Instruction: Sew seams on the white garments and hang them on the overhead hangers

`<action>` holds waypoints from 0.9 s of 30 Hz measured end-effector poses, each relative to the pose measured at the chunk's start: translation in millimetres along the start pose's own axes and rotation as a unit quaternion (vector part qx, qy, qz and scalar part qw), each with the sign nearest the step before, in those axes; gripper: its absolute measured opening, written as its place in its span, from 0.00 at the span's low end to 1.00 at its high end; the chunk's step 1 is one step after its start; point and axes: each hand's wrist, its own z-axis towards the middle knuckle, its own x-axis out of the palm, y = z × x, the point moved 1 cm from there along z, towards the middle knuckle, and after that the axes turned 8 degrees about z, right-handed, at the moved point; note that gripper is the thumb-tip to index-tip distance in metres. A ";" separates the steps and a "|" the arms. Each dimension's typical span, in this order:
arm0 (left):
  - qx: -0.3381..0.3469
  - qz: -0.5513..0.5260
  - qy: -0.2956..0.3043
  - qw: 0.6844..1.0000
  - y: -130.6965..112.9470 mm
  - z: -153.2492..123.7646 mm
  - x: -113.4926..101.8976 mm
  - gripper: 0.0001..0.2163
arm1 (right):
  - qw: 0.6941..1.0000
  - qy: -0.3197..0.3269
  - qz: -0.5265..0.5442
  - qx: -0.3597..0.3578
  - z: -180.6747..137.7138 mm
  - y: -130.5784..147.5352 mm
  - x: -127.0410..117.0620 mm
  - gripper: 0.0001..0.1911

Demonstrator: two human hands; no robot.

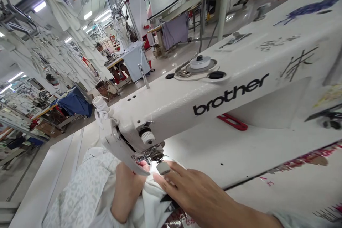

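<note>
A workshop (165,64) hung with white garments (64,32) occupied the upper left of the frame. A white sewing machine (171,107) spanned center to right. Pale, partly spotted cloth (82,183) lay at lower left, running under the machine. At bottom center, the right hand (199,192), partly open, had its fingertips at the cloth; the left hand (127,188) was curled there, fingertips partly hidden; neither grip could be determined. A red tool (236,122) lay right of center.

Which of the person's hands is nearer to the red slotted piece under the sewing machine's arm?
Right. The right hand is at the white fabric, below and left of the red slotted piece in the picture; the left hand is farther left.
</note>
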 end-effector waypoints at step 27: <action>-0.016 0.008 0.013 1.000 4.0 1.7 -1.8 0.07 | 0.998 -0.011 0.056 -0.024 -2.6 -3.6 13.7 0.26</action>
